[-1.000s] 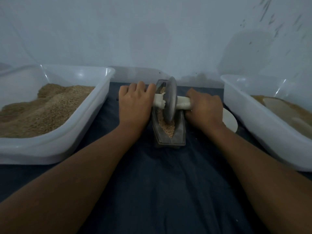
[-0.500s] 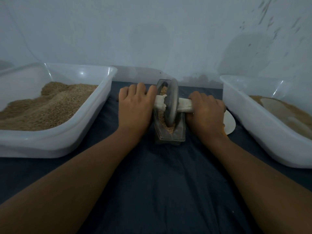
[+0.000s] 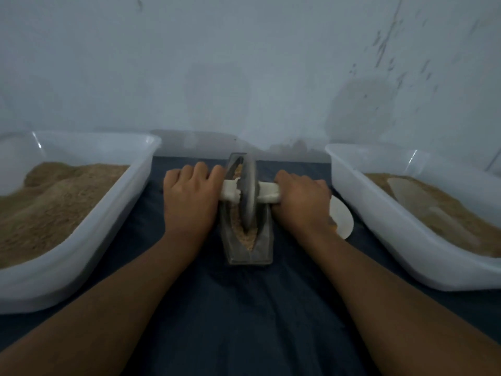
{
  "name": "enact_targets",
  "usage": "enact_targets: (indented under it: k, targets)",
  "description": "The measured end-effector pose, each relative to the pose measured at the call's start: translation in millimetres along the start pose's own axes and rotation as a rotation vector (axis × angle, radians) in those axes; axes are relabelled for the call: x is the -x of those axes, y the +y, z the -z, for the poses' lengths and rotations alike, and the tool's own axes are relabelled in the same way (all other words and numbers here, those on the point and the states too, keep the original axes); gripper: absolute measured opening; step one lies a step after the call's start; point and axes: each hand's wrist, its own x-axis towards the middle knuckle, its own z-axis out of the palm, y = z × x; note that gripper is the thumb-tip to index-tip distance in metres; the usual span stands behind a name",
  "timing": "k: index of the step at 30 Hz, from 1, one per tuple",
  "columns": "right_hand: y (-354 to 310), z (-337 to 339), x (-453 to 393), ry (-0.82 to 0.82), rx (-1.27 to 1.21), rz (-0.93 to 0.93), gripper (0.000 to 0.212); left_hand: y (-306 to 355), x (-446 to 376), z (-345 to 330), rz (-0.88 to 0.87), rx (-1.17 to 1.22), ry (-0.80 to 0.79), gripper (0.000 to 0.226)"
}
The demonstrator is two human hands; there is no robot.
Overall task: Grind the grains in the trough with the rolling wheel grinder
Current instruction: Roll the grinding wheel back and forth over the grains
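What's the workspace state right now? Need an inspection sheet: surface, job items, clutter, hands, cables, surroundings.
Surface: dark blue cloth covers the work area.
Job's things: grey trough lies lengthwise in the centre, tan grains inside; wheel stands upright in it on a white axle handle.
Clutter: left tub heaped with tan meal; right tub holds tan meal and a pale scoop; white disc lies beside the right wrist.
Hands: left hand and right hand each grip one end of the handle.
Cables: nothing seen.
Surroundings: pale wall with dark scuffs at right.
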Motion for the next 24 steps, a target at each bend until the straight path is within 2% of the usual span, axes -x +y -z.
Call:
enact_targets:
  k: [5,10,15,20,24]
  targets:
    - [4.7,-10.5,-17.9,-0.173,0.046,0.004,0.021,-1.6,-10.6,-3.8,0.002,-0.008,-0.145,0.013]
    - [8.3,-13.8,-38.2,-0.364,0.021,-0.032,0.017,-3.6,-24.2,-9.7,-0.03,-0.01,-0.28,0.016]
    - [11.1,-13.1,-54.0,-0.464,0.012,-0.001,0.015,-9.1,-33.0,-21.3,-0.07,0.016,-0.287,0.026]
    - [12.9,-11.0,-69.3,-0.589,0.003,0.001,0.021,-10.3,-41.5,-29.8,-0.064,0.044,-0.29,0.021]
    - [13.8,-13.1,-71.8,-0.599,-0.008,-0.007,0.022,-9.8,-40.9,-30.9,-0.068,0.041,-0.258,0.023]
